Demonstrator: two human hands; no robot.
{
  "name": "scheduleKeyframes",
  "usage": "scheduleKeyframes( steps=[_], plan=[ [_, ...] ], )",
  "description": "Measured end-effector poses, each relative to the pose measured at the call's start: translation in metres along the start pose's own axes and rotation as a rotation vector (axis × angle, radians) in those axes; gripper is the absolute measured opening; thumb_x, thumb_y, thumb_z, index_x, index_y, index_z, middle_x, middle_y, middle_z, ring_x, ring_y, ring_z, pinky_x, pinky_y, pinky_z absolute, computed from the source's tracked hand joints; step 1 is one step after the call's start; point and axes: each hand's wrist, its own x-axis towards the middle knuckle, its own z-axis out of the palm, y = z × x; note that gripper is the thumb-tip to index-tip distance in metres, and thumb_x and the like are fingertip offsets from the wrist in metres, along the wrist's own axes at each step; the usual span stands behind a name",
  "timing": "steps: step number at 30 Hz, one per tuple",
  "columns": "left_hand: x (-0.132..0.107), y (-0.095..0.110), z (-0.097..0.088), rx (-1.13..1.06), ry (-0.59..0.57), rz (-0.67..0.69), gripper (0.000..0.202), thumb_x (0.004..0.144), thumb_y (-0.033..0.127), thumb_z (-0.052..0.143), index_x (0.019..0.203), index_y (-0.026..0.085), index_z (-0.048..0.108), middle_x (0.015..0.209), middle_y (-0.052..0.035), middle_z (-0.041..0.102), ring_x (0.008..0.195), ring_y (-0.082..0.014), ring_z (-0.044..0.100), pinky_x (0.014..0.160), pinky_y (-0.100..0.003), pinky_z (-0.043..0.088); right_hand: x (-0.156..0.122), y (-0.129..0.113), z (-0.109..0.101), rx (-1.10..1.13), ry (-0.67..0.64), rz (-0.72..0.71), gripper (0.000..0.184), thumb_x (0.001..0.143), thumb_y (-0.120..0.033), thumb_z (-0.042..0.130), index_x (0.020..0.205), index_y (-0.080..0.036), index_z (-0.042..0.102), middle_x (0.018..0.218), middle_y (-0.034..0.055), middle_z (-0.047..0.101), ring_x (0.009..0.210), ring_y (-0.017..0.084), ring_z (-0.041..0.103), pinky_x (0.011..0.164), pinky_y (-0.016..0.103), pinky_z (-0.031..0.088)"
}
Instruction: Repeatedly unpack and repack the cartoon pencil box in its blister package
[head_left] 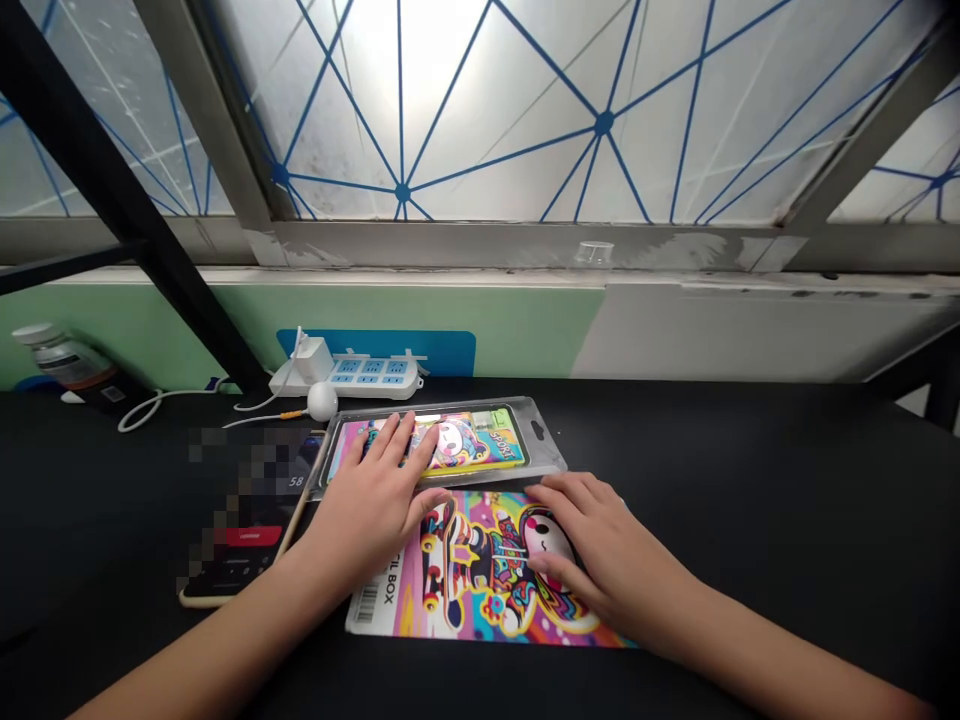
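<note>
Nearest us on the bench (750,480), the bright printed card (480,565) is lying flat, showing a cartoon figure on a skateboard. Our right hand (592,540) is resting over its right end, fingers lightly bent and thumb lying across its face; whether that grip is pinching the card, we cannot tell. Just beyond, our left hand (382,490) is spreading flat over the clear plastic pack (544,450), its thumb reaching over the card's far edge; this grip is wide, closing on nothing. As we are judging it, the card is already lying separate from the pack, while the colourful box (487,440) is still sitting within the plastic, so taking it out is apparently remaining undone.

On the card we are reading "CIL BOX", partly covered, beside a barcode; on the box, "SPORT". The phone (240,570) at the left is showing "58", the rest being blurred. Farther back, a power strip (375,378) is standing by the wall, and the label on the bottle (71,365) is staying too small for us to read.
</note>
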Motion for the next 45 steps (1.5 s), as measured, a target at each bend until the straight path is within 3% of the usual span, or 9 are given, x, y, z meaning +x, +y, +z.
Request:
scheduleKeyframes(
  steps=[6, 11, 15, 20, 24, 29, 31, 35, 45],
  plan=[
    [-0.002, 0.003, -0.003, 0.038, -0.066, -0.027, 0.067, 0.104, 0.056, 0.039, 0.159, 0.019, 0.036, 0.165, -0.0196, 0.031, 0.153, -0.0401, 0.026, 0.116, -0.061, 0.033, 0.003, -0.006, 0.002, -0.076, -0.004, 0.089, 0.021, 0.101, -0.039, 0.05, 0.09, -0.022, 0.057, 0.098, 0.0091, 0.063, 0.088, 0.027, 0.056, 0.077, 0.043, 0.048],
    [-0.007, 0.002, -0.007, -0.037, -0.073, -0.028, 0.067, 0.105, 0.06, 0.03, 0.159, 0.02, 0.037, 0.165, -0.017, 0.031, 0.154, -0.0394, 0.025, 0.116, -0.063, 0.033, -0.004, -0.008, -0.006, 0.043, -0.017, 0.136, 0.024, 0.102, -0.043, 0.047, 0.086, -0.025, 0.049, 0.077, 0.0035, 0.063, 0.067, 0.021, 0.056, 0.06, 0.033, 0.042],
    [-0.01, -0.001, -0.013, -0.108, -0.083, -0.013, 0.061, 0.107, 0.055, 0.025, 0.153, 0.023, 0.047, 0.164, -0.0115, 0.036, 0.153, -0.0366, 0.029, 0.117, -0.062, 0.033, -0.006, 0.007, -0.028, 0.196, -0.058, 0.131, 0.028, 0.099, -0.051, 0.05, 0.086, -0.026, 0.049, 0.064, -0.001, 0.062, 0.054, 0.017, 0.053, 0.051, 0.03, 0.037],
    [-0.012, 0.001, -0.015, -0.133, -0.027, 0.004, 0.057, 0.104, 0.058, 0.034, 0.146, 0.027, 0.056, 0.162, -0.0084, 0.042, 0.151, -0.0379, 0.032, 0.115, -0.064, 0.032, 0.005, 0.059, -0.054, 0.161, -0.159, 0.228, 0.043, 0.1, -0.059, 0.042, 0.084, -0.025, 0.063, 0.068, -0.0001, 0.066, 0.061, 0.018, 0.058, 0.057, 0.03, 0.043],
    [-0.013, 0.005, -0.014, -0.113, 0.0, 0.02, 0.049, 0.103, 0.055, 0.042, 0.135, 0.025, 0.062, 0.16, -0.0107, 0.045, 0.15, -0.0388, 0.036, 0.114, -0.065, 0.032, 0.009, 0.093, -0.053, 0.124, -0.161, 0.296, 0.047, 0.1, -0.06, 0.041, 0.083, -0.024, 0.066, 0.079, 0.0031, 0.07, 0.071, 0.022, 0.063, 0.065, 0.034, 0.049],
    [-0.015, 0.009, -0.013, -0.11, -0.004, 0.026, 0.048, 0.105, 0.052, 0.036, 0.135, 0.024, 0.06, 0.161, -0.0121, 0.042, 0.15, -0.0371, 0.035, 0.114, -0.068, 0.03, 0.009, 0.078, -0.037, 0.111, 0.076, 0.202, 0.041, 0.099, -0.055, 0.047, 0.116, -0.023, 0.065, 0.119, 0.0123, 0.068, 0.113, 0.03, 0.062, 0.097, 0.047, 0.049],
    [-0.016, 0.01, -0.012, -0.116, -0.006, 0.024, 0.048, 0.104, 0.051, 0.037, 0.136, 0.024, 0.06, 0.162, -0.0119, 0.041, 0.151, -0.0363, 0.034, 0.115, -0.068, 0.029, 0.011, 0.063, -0.031, 0.142, 0.068, 0.215, 0.043, 0.1, -0.056, 0.046, 0.124, -0.023, 0.062, 0.124, 0.0126, 0.067, 0.117, 0.03, 0.06, 0.1, 0.049, 0.048],
    [-0.015, 0.011, -0.011, -0.097, -0.031, 0.03, 0.051, 0.105, 0.05, 0.033, 0.14, 0.022, 0.058, 0.163, -0.0105, 0.039, 0.152, -0.0351, 0.032, 0.115, -0.068, 0.03, 0.015, 0.051, -0.026, 0.17, 0.0, 0.248, 0.042, 0.099, -0.058, 0.048, 0.117, -0.024, 0.065, 0.119, 0.01, 0.07, 0.109, 0.029, 0.064, 0.094, 0.045, 0.049],
    [-0.015, 0.007, -0.01, -0.013, -0.06, 0.095, 0.053, 0.107, 0.049, 0.028, 0.153, 0.031, 0.046, 0.164, -0.0053, 0.038, 0.152, -0.0364, 0.033, 0.113, -0.068, 0.034, 0.011, 0.104, -0.039, 0.205, -0.064, 0.354, 0.039, 0.096, -0.058, 0.049, 0.106, -0.027, 0.071, 0.114, 0.0066, 0.073, 0.104, 0.029, 0.066, 0.089, 0.042, 0.051]
  ],
)
